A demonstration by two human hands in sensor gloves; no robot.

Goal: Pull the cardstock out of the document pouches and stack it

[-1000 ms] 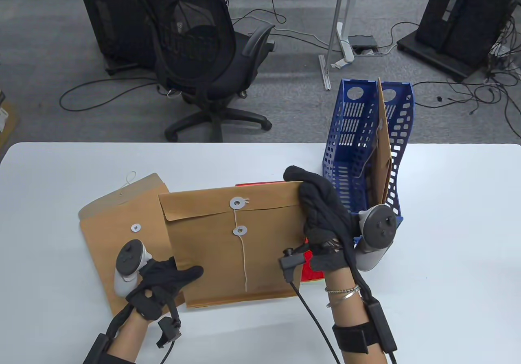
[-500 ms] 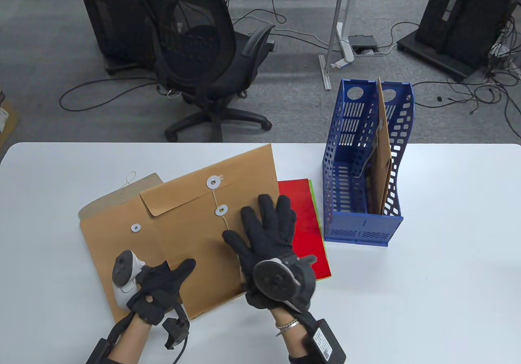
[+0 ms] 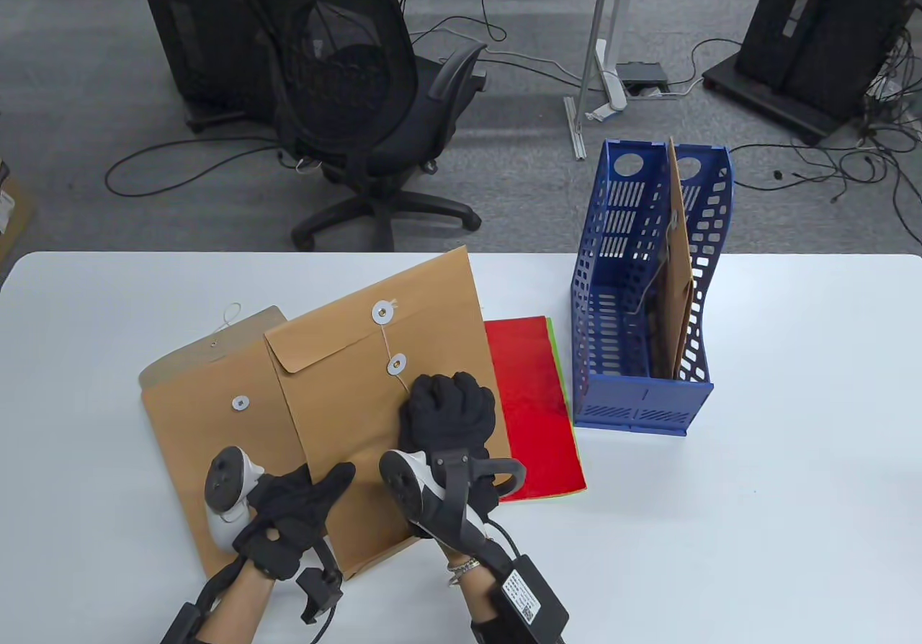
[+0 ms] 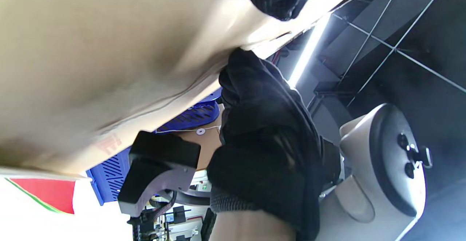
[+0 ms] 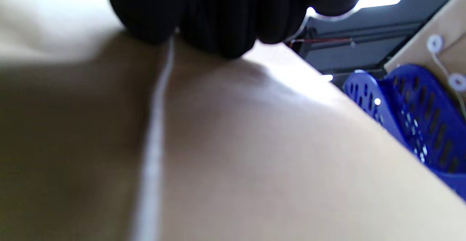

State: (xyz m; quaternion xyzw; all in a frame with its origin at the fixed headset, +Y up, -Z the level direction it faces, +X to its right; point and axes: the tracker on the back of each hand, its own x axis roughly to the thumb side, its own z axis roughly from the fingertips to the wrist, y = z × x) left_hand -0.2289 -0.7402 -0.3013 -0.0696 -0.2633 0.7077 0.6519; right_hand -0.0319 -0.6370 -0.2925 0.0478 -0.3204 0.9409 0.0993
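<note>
The right hand (image 3: pixel 448 413) sits in the lower middle of the table view. Its fingers are curled down into a loose fist on top of the pouch (image 3: pixel 382 413). In the right wrist view the fingertips (image 5: pixel 214 19) press on the brown paper right at the white string (image 5: pixel 154 150). I cannot tell if they pinch the string or only touch it.

The left hand (image 3: pixel 288 514) is at the lower left. It lies flat on the pouch's near corner, thumb out to the side and fingers stretched, holding nothing.

The pouch lies tilted on the bench (image 3: pixel 792 457), its flap shut and the string running between two round buttons. It lies partly on another pouch (image 3: pixel 194 413), whose flap is open. A red card (image 3: pixel 536 421) lies on the bench just right of the top pouch, with a thin green edge showing under it. A blue file box (image 3: pixel 634 385) stands to the right with one more brown pouch (image 3: pixel 677 291) upright inside it.
</note>
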